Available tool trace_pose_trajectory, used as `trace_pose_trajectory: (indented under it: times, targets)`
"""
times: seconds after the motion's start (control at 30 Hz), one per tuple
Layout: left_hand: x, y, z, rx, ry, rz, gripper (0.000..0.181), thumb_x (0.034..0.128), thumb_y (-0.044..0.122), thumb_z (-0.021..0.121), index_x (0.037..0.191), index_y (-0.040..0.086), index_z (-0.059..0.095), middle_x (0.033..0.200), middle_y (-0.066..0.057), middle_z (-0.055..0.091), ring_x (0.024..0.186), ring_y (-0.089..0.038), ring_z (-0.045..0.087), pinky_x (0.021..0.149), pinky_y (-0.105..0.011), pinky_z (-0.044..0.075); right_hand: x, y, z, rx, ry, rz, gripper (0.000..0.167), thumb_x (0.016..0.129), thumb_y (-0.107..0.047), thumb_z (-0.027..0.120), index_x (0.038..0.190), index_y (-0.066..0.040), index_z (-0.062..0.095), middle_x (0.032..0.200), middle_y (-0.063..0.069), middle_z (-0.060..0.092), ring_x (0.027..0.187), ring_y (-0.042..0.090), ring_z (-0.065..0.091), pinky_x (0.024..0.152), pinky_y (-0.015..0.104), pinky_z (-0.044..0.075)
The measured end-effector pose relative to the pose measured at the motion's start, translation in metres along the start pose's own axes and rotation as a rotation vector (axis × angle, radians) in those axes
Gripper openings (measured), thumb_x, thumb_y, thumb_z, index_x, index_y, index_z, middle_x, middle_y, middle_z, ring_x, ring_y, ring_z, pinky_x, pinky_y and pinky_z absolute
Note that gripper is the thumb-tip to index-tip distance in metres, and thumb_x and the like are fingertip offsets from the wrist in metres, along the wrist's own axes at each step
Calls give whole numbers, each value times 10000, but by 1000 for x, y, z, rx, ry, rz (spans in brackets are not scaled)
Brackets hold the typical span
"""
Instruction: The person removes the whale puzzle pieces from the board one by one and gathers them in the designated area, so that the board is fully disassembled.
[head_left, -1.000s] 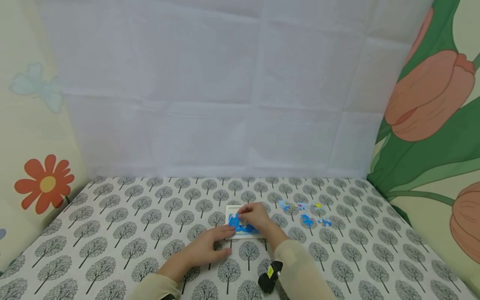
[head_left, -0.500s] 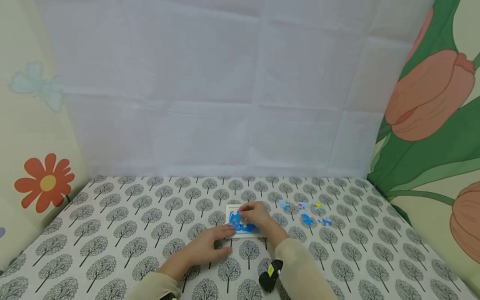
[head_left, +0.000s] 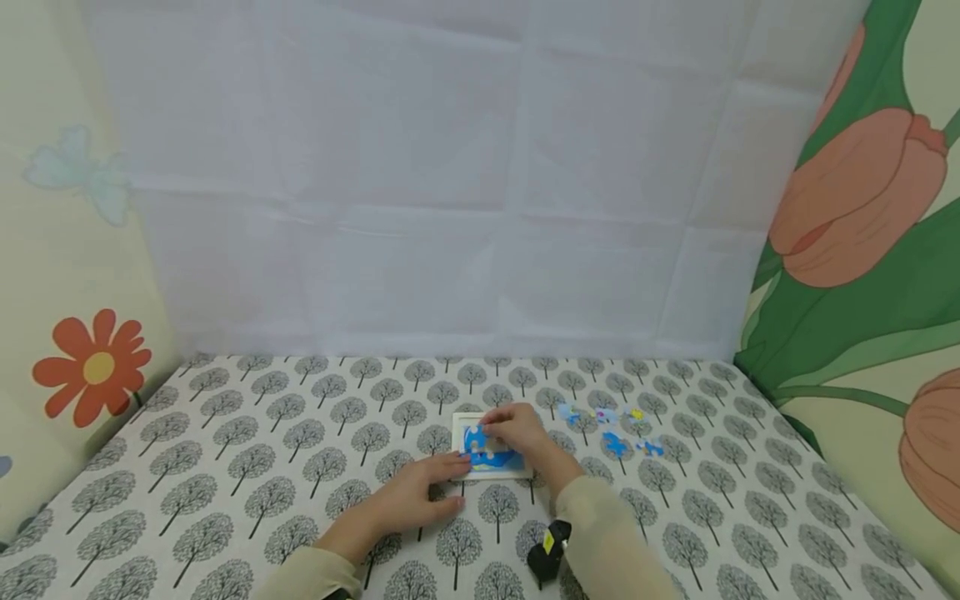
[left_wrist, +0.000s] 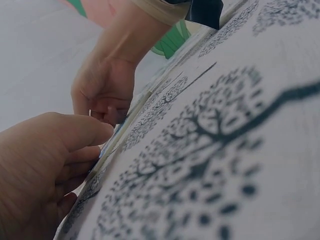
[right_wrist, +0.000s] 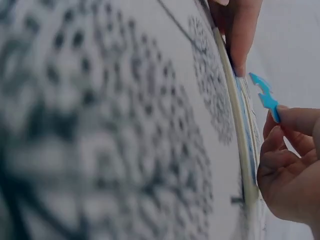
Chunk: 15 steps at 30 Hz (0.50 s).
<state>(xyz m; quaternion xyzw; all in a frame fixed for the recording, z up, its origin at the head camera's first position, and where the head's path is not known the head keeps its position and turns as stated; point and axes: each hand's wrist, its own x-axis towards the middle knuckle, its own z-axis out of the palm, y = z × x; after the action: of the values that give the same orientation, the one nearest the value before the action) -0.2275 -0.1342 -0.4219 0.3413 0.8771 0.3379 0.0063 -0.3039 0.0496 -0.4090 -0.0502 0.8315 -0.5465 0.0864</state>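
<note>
A shallow puzzle tray (head_left: 457,433) with a pale rim lies flat on the tree-print cloth (head_left: 285,492), and blue puzzle pieces fill its near part, with a touch of yellow low down. The left hand (head_left: 416,492) touches its near left corner. Pinched in the right hand (head_left: 521,429), a light-blue piece (right_wrist: 270,104) (knobbed, seen nearly edge-on) stands tilted just above the tray. Five loose pieces lie apart to the right: a light-blue one (head_left: 568,413), a pinkish-white one (head_left: 606,416), a partly yellow one (head_left: 637,414) and two blue ones (head_left: 615,445) nearer.
</note>
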Motion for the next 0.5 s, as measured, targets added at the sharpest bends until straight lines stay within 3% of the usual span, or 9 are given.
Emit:
trace_pose_trajectory:
  times: [0.5]
  targets:
    - [1, -2, 1, -12, 9, -28, 509, 790, 314, 594, 1202, 27, 507, 1267, -122, 429, 1173, -293, 354, 941, -499, 249, -12, 4, -49, 53, -40, -11, 161, 812, -99, 591, 939, -11, 637, 810, 32, 583, 616, 136, 469, 509, 249, 386]
